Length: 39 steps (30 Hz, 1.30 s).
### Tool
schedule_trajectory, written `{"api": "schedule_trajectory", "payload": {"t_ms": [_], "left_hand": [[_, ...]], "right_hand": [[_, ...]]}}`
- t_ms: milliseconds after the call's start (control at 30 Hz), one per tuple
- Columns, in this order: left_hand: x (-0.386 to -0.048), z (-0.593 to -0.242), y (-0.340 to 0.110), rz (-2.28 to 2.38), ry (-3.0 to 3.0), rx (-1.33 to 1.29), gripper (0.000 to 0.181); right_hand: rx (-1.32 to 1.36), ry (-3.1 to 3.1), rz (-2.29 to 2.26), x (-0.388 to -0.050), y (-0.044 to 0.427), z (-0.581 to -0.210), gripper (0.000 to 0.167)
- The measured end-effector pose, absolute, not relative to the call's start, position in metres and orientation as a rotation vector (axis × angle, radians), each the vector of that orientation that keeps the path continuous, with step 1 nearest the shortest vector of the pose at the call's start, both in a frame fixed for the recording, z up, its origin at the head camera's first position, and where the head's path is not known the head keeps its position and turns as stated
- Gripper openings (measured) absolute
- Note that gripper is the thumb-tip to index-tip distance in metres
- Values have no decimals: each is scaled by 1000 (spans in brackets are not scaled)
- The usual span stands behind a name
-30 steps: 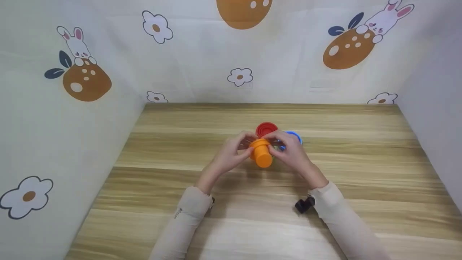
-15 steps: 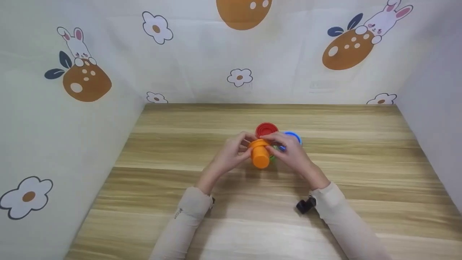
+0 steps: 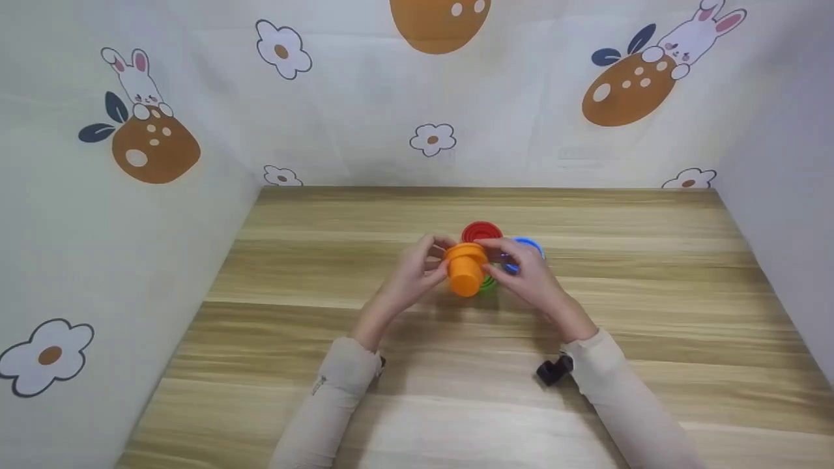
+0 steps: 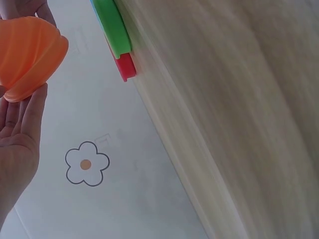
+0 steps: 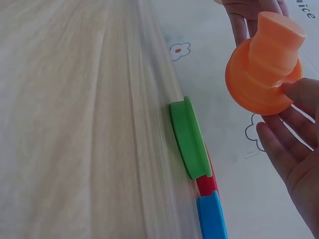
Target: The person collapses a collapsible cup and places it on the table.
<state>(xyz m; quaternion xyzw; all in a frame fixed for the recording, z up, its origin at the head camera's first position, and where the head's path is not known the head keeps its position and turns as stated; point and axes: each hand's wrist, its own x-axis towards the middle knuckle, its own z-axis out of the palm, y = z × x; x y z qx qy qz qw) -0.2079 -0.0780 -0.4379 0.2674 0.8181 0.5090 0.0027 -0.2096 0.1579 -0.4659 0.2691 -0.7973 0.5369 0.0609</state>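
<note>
Both hands hold an orange collapsible cup (image 3: pixel 465 272) above the table, its narrow closed end pointing down toward the wearer. The left hand (image 3: pixel 412 273) pinches its wide rim from the left, and the right hand (image 3: pixel 526 273) grips the rim from the right with thumb and fingers. Seen in the right wrist view, the stretched-out orange cup (image 5: pixel 271 55) has stepped walls. In the left wrist view its ridged side (image 4: pixel 30 55) looks slanted. Flat on the table behind lie a red ringed disc (image 3: pixel 481 230), a blue one (image 3: pixel 535 247) and a green one (image 3: pixel 487 283), partly hidden by the hands and cup.
The wood-grain table (image 3: pixel 326 260) meets a white printed backdrop (image 3: pixel 352 117) at its far edge. Plain and printed walls stand on either side. A black wrist device (image 3: pixel 554 370) sits at the right sleeve cuff.
The orange cup has shifted slightly left and its closed end has swung left, standing straighter between the hands. More of the green disc shows. Both hands keep their hold.
</note>
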Motion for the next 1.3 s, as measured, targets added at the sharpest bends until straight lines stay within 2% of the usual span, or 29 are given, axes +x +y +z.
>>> {"api": "schedule_trajectory", "payload": {"t_ms": [300, 733, 1300], "left_hand": [[-207, -436, -80, 1689, 2506, 755, 29], [-206, -437, -81, 1717, 2508, 780, 29], [-204, -438, -78, 1678, 2444, 782, 31]], "right_hand": [[813, -2416, 1714, -211, 159, -466, 39], [758, -2388, 1816, -210, 156, -465, 37], [680, -2386, 1609, -208, 153, -464, 26]]}}
